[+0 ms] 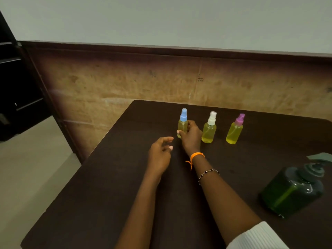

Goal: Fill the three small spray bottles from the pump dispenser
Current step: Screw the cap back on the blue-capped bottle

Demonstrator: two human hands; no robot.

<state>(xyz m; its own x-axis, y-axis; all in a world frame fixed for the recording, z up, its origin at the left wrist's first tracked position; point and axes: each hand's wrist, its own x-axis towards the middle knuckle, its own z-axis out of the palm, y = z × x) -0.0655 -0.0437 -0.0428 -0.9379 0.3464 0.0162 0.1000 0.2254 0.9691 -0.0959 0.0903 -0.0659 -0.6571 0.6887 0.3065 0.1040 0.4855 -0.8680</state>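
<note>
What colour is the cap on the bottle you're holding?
Blue cap, clearest in the head view.

Yellow-filled bottles wear a blue cap [183,115], white cap [212,118] and pink cap [240,119]; the dispenser [292,192] is dark green.

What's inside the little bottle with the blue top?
The blue-topped bottle holds yellow liquid, filling most of it. The right hand grips it and covers its right side, so the rest is hidden.

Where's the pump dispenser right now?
In the head view the pump dispenser sits at the table's near right, right of the right forearm, well short of the three spray bottles.
</note>
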